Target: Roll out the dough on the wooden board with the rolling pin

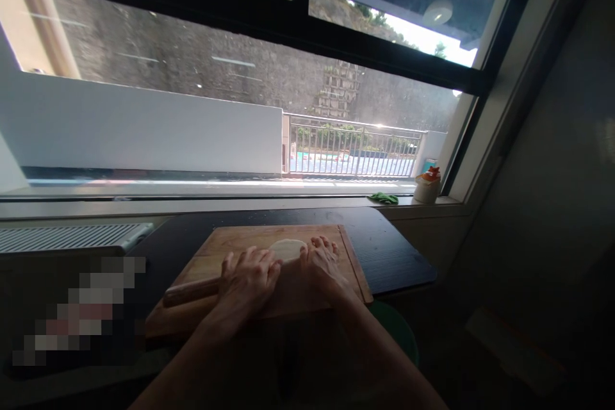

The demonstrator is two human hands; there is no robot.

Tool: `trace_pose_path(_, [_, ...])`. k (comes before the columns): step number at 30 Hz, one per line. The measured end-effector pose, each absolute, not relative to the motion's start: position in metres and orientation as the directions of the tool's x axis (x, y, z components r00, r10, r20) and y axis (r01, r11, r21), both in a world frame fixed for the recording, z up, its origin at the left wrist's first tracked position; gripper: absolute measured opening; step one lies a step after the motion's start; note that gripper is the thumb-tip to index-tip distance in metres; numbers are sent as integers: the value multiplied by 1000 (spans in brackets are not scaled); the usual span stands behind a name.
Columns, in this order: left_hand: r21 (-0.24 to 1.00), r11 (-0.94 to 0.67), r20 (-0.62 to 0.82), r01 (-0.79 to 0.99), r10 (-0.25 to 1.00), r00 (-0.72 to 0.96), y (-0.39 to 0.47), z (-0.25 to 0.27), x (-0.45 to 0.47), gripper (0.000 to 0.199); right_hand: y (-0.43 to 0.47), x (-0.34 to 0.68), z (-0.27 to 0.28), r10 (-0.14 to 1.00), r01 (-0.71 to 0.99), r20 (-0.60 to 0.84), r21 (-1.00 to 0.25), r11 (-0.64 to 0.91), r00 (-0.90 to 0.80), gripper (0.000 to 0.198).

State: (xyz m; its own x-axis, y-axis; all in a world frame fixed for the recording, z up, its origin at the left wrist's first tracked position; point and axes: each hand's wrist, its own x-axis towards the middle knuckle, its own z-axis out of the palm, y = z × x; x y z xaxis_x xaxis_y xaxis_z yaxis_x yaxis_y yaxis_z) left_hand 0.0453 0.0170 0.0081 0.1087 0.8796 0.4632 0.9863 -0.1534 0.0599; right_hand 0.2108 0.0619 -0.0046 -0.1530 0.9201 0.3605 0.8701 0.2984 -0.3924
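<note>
Fingers point(253, 254) of the left hand point(248, 278) and right hand point(325, 262) bend palm-down at either side of a flat, rounded piece of pale cream dough point(287, 249), viewed from my distant post. Ahead stands a wide, dark-framed glass window point(384, 54), daylight pouring through it. Below it sits a black table with rounded corners point(396, 259), and on that lies a rectangular light-brown wooden board point(209, 262). To the lower left, I see a pixelated patch point(81, 317), its content unreadable to me. A brown wooden rolling pin point(189, 292) juts leftward from the left hand, whose bent fingers and palm hide its other end; I cannot tell whether they grip it. The right hand's fingers are slightly parted, its thumb side close against the dough's right edge; whether they pinch it, I cannot tell. The dough lies on the board between the hands, its far edge showing beyond the thumbs. On the windowsill, a white container with an orange top point(426, 189), too small for me to check for a label, stands near a crumpled green cloth-like item point(383, 198).
</note>
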Motion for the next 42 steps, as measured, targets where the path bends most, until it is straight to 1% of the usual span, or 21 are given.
trace_pose_path(6, [20, -215, 481, 976, 858, 179, 10, -2, 48, 45, 38, 222, -14, 906, 850, 386, -407, 336, -174, 41])
trace_pose_path(12, [-29, -225, 499, 974, 841, 209, 22, -5, 31, 45, 59, 219, 1, 899, 875, 384, -335, 348, -211, 47])
trace_pose_path(13, [-30, -216, 496, 976, 845, 202, 21, -7, 22, 46, 66, 218, 4, 902, 879, 369, -323, 351, -224, 48])
trace_pose_path(15, [-7, -144, 498, 990, 857, 129, 17, -13, 0, 47, 81, 216, 13, 913, 887, 310, -294, 357, -265, 47])
trace_pose_path(18, [36, -5, 466, 999, 885, -13, 5, -23, -35, 46, 109, 211, 26, 919, 890, 208, -251, 380, -334, 40])
trace_pose_path(20, [53, 32, 447, 998, 893, -53, -3, -28, -49, 42, 127, 203, 33, 914, 886, 167, -234, 400, -369, 35])
trace_pose_path(25, [61, -22, 433, 998, 902, -7, -16, -27, -49, 38, 154, 176, 40, 867, 838, 87, -227, 496, -490, 37])
trace_pose_path(27, [69, -34, 444, 997, 896, 0, -18, -23, -45, 39, 156, 169, 39, 858, 826, 73, -238, 511, -509, 39])
trace_pose_path(31, [43, -61, 473, 997, 881, 34, -22, -12, -42, 41, 153, 168, 35, 885, 850, 80, -250, 463, -458, 46])
trace_pose_path(34, [31, -85, 471, 996, 880, 61, -26, -4, -42, 39, 142, 178, 33, 887, 848, 110, -262, 461, -448, 40])
trace_pose_path(37, [46, -105, 471, 993, 879, 71, -29, 0, -40, 37, 124, 191, 31, 881, 839, 143, -269, 473, -450, 34])
trace_pose_path(42, [69, -135, 480, 988, 873, 86, -35, 0, -36, 37, 100, 207, 20, 888, 848, 208, -270, 456, -410, 42])
